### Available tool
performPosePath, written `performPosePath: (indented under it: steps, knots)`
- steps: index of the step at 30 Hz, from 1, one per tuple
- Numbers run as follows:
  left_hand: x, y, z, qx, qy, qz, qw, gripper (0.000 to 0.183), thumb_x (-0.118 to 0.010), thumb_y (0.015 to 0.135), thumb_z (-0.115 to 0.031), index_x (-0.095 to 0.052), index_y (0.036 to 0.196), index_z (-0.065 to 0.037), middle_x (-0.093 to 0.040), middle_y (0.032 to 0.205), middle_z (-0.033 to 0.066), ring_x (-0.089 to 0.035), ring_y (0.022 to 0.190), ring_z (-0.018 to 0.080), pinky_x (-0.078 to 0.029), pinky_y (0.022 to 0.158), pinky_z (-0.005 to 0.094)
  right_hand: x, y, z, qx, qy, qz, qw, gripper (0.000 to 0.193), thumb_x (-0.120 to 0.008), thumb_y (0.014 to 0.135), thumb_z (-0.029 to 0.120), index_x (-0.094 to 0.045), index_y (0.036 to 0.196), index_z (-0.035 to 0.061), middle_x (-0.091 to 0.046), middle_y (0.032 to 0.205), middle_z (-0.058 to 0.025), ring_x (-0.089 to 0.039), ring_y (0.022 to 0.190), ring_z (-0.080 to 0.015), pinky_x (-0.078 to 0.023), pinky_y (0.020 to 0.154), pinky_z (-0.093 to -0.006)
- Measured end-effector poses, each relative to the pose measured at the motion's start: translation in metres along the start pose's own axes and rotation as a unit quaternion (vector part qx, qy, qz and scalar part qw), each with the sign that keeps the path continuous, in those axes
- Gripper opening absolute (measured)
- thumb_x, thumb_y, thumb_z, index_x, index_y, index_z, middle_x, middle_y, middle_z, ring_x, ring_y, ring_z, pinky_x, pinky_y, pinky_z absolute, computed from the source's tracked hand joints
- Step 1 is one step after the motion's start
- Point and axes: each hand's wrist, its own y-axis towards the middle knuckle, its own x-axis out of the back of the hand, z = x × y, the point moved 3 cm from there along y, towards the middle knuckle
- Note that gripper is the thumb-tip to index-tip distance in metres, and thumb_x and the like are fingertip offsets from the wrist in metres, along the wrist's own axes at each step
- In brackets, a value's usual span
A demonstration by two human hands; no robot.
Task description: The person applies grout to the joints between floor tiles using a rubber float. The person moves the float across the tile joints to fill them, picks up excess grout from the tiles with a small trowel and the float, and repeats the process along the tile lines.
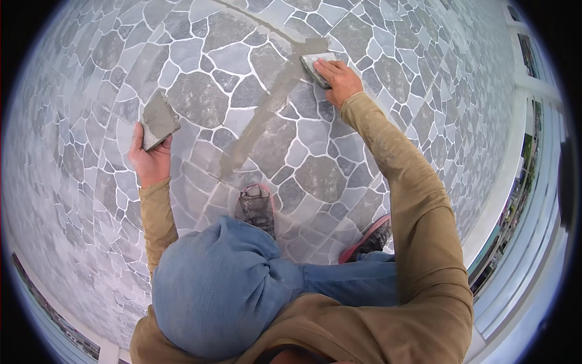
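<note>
My left hand [150,162] is closed on the lower edge of a flat, four-sided piece [160,120] coated with grey mortar, held at the left. My right hand [343,82] has its fingers pressed on the back of a small flat pad [314,65], pale on top with a dark edge. This pad lies against the floor beside a wet grey mortar strip [260,121]. The smear runs along a joint in the stone-patterned tiles, from near my foot up to a grey patch [315,45] by the pad. Beneath the pad, the floor is hidden.
Patterned floor tiles [206,100] with white lines spread all around. My mud-stained shoe [255,209] stands by the near end of the strip, the other shoe [370,238] to its right. A pale ledge with a railing [515,200] runs along the right side.
</note>
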Motion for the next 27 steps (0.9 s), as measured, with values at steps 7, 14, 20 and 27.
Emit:
performPosePath:
  steps: [7,14,20,27]
  knots:
    - [-0.011,0.002,0.014,0.013,0.012,0.051,0.999,0.035,-0.047,0.104,-0.028,-0.056,0.122,0.000,-0.066,0.117,0.0135,-0.069,0.100,0.0258,-0.061,0.074,0.0384,0.038,0.052,-0.048,-0.193,0.009,0.030,0.981,0.038,-0.059,0.077,0.005,-0.064,0.114,0.0105,-0.066,0.120,-0.0109,-0.059,0.108,-0.0343,-0.052,0.091,-0.0438]
    - [-0.021,0.000,0.020,0.010,0.010,0.034,0.999,0.034,-0.046,0.105,-0.028,-0.057,0.121,0.000,-0.068,0.115,0.0132,-0.070,0.096,0.0256,-0.062,0.073,0.0393,0.012,0.039,0.058,-0.144,0.005,0.034,0.989,0.047,-0.063,0.073,0.006,-0.061,0.120,0.0070,-0.067,0.117,-0.0090,-0.059,0.109,-0.0336,-0.052,0.092,-0.0427]
    - [-0.044,0.006,0.028,0.026,-0.003,0.115,0.993,0.033,-0.046,0.105,-0.028,-0.057,0.121,-0.001,-0.067,0.117,0.0125,-0.070,0.099,0.0251,-0.061,0.075,0.0390,0.040,0.068,-0.003,-0.085,0.021,0.066,0.994,0.059,-0.061,0.072,0.002,-0.058,0.130,0.0129,-0.063,0.128,-0.0065,-0.057,0.115,-0.0314,-0.051,0.095,-0.0426]
    - [-0.020,-0.001,0.011,0.008,0.000,0.045,0.999,0.034,-0.046,0.104,-0.028,-0.057,0.123,-0.002,-0.067,0.116,0.0119,-0.070,0.099,0.0244,-0.061,0.076,0.0378,-0.006,0.016,0.004,-0.001,-0.018,-0.008,1.000,0.070,-0.059,0.067,-0.009,-0.059,0.132,0.0158,-0.057,0.140,-0.0050,-0.050,0.131,-0.0275,-0.048,0.102,-0.0414]
